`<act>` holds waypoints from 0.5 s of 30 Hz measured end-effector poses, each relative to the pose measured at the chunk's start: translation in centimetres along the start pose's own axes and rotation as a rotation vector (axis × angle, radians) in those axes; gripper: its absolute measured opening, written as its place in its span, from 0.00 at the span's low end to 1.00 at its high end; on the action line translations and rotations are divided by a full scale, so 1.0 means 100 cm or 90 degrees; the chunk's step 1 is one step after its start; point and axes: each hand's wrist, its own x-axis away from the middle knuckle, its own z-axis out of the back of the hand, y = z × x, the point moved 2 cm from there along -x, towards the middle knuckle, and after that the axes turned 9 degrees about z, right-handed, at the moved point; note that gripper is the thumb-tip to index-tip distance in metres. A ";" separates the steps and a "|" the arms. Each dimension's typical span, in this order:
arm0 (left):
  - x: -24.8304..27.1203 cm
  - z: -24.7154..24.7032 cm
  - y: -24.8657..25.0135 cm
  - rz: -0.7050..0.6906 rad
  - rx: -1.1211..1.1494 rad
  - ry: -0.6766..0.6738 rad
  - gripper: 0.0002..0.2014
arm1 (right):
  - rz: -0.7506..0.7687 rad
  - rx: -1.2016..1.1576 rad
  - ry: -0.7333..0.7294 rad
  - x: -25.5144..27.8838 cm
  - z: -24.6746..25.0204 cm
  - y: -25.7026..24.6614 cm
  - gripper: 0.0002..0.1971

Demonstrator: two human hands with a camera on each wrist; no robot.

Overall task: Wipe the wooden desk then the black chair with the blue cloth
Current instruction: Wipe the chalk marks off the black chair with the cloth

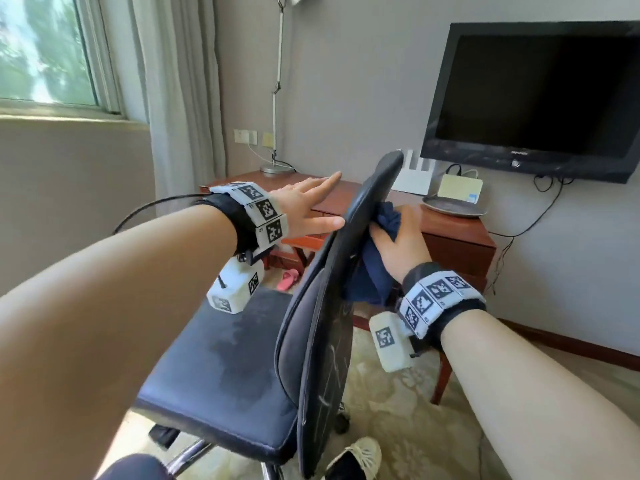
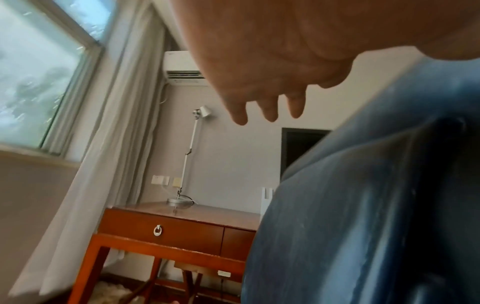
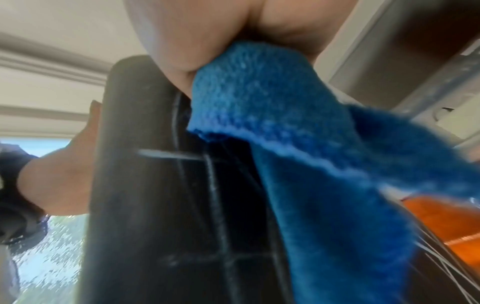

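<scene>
Blue cloth (image 1: 375, 258) bunched in right grip (image 1: 398, 242) against black chair (image 1: 349, 258); left grip (image 1: 304, 206) spread; wooden desk (image 1: 450, 226) beyond.

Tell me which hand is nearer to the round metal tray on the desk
Right. The right hand, gripping the blue cloth, is just short of the tray; the left hand is across the chair backrest.

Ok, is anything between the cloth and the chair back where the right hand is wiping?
Nothing visible. The right hand grips the blue cloth and presses it straight onto the rear face of the black chair. The left hand is on the chair back's other side.
</scene>
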 end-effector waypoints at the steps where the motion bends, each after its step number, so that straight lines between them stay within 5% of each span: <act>1: 0.011 0.005 -0.008 0.009 0.050 -0.009 0.39 | 0.014 0.017 -0.018 0.004 -0.002 -0.001 0.07; 5: 0.045 0.017 -0.036 0.065 0.200 0.021 0.32 | 0.118 0.076 -0.074 0.011 -0.012 -0.023 0.07; 9: 0.069 0.027 -0.049 0.126 0.307 0.038 0.38 | 0.174 0.079 -0.127 0.027 -0.037 -0.055 0.08; 11: 0.084 0.037 -0.055 0.127 0.369 0.051 0.29 | 0.215 0.085 -0.146 0.036 -0.050 -0.070 0.10; 15: 0.109 0.059 -0.066 0.145 0.316 0.114 0.25 | 0.320 0.087 -0.202 0.048 -0.074 -0.096 0.12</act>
